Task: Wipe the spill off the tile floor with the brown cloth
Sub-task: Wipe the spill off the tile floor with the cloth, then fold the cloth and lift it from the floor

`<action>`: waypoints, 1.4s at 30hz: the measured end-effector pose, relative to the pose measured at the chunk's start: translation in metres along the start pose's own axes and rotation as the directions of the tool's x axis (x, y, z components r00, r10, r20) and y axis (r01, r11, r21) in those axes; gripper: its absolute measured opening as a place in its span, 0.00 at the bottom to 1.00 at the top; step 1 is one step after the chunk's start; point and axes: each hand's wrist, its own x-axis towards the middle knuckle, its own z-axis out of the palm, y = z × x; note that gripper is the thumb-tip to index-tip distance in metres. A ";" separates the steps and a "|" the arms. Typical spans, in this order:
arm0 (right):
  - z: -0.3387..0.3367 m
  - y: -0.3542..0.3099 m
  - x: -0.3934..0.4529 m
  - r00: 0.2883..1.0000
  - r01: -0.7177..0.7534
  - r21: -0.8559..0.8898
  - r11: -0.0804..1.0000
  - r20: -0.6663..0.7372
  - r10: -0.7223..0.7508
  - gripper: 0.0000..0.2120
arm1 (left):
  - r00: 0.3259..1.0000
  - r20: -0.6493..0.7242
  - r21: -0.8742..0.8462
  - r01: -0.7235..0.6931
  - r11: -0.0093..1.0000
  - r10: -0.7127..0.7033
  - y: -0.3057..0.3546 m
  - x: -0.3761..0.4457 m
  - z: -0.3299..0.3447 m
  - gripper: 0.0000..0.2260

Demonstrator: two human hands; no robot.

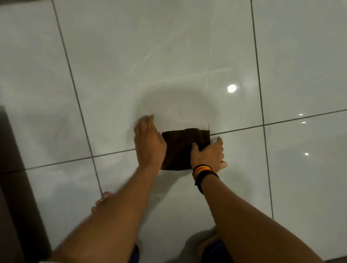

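A folded brown cloth (pixel 180 147) lies flat on the glossy white tile floor (pixel 156 53), across a grout line. My right hand (pixel 209 154), with striped and black bands at the wrist, grips the cloth's right edge, thumb on top. My left hand (pixel 148 141) rests flat with spread fingers against the cloth's left edge, slightly blurred. No clear liquid shows on the tiles; a dull shadowed patch (pixel 177 103) lies just beyond the cloth.
A dark brown piece of furniture (pixel 7 176) stands along the left edge. My bare toes (pixel 101 200) show by the left forearm. Dark grout lines cross the floor, and ceiling lights reflect at the right (pixel 231 88).
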 end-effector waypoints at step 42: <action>-0.169 -0.205 -0.543 0.548 0.354 0.381 0.854 0.656 -0.520 0.18 | 0.797 -0.365 -0.525 0.250 0.813 -0.481 -0.105 -0.268 -0.548 0.16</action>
